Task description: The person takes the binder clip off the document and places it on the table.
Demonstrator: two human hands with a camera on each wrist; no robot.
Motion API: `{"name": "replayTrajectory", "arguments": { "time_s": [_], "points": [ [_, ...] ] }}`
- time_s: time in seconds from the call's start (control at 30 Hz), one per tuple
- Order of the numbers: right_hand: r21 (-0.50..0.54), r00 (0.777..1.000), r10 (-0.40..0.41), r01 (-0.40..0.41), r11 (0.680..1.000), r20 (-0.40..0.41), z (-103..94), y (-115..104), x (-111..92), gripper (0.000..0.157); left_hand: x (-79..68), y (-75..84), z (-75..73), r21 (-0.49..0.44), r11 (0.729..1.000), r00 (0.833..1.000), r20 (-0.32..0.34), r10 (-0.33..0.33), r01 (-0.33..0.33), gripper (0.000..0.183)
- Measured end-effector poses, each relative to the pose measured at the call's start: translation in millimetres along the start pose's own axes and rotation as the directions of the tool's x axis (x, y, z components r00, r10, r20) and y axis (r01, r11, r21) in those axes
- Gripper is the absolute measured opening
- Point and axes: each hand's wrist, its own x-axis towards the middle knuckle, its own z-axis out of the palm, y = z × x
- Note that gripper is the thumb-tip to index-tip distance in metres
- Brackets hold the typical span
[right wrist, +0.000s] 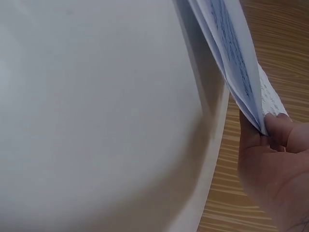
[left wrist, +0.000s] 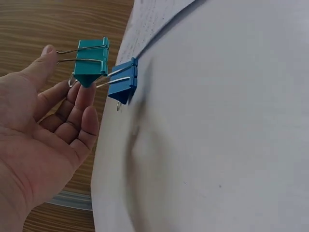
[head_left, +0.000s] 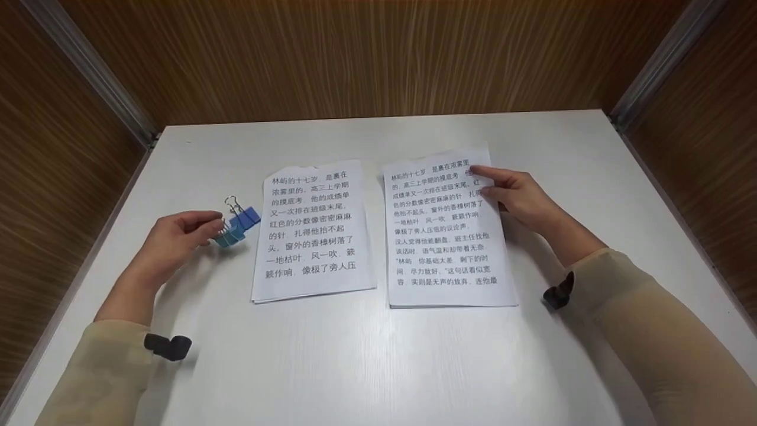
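My left hand (head_left: 171,239) pinches a teal binder clip (head_left: 230,238) by its wire handles, between thumb and fingers. In the left wrist view the thumb lies against the handle ends of that teal clip (left wrist: 90,57). Right beside it, a blue binder clip (head_left: 246,218) lies on the table. On the right, my right hand (head_left: 523,200) pinches the upper right edge of a stack of printed sheets (head_left: 443,236). The right wrist view has this stack (right wrist: 231,53) edge-on, its corner lifted between thumb and fingers of the hand (right wrist: 277,164).
A second stack of printed sheets (head_left: 313,236) lies left of the held one, a narrow gap between them. Both are on a white table (head_left: 355,355). Brown wood-grain panels (head_left: 378,59) stand behind and at both sides.
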Motion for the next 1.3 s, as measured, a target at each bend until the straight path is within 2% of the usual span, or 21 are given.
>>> {"name": "replayTrajectory", "arguments": {
  "time_s": [0.2, 0.53, 0.73, 0.9, 1.1, 1.2, 1.3],
  "points": [
    [0.039, 0.999, 0.04, -0.04, 0.998, 0.004, 0.6, 0, 4, 0.051, 0.1, -11.1, 3.9, 0.022, 0.999, 1.0, 0.016, -0.023, 0.023, 0.066],
    [0.021, 0.998, 0.063, -0.063, 0.998, -0.006, 4.3, 4, 14, 0.053, 0.4, -19.1, 8.8, 0.064, 0.994, 0.995, 0.046, -0.091, 0.088, 0.062],
    [0.007, 0.996, 0.092, -0.092, 0.996, -0.009, 6.0, 6, 16, 0.053, 0.6, -22.5, 10.3, 0.081, 0.99, 0.992, 0.039, -0.12, 0.116, 0.064],
    [-0.04, 0.994, 0.111, -0.112, 0.993, -0.009, 6.0, 6, 16, 0.055, 0.7, -21.0, 11.3, 0.111, 0.986, 0.991, 0.039, -0.131, 0.126, 0.067],
    [-0.146, 0.997, 0.072, -0.077, 0.986, -0.042, 1.8, -3, 10, 0.056, 0.2, -22.3, 10.1, 0.149, 0.984, 0.995, 0.02, -0.103, 0.099, 0.068],
    [-0.213, 0.996, 0.026, -0.043, 0.976, -0.08, -1.5, -9, 3, 0.056, -3.2, -17.8, 8.6, 0.168, 0.982, 0.996, -0.02, -0.087, 0.089, 0.074],
    [-0.304, 0.994, -0.026, -0.009, 0.953, -0.111, -2.9, -15, -7, 0.057, -9.7, -5.3, 9.4, 0.198, 0.978, 0.994, -0.102, -0.044, 0.064, 0.08]
  ]
}}
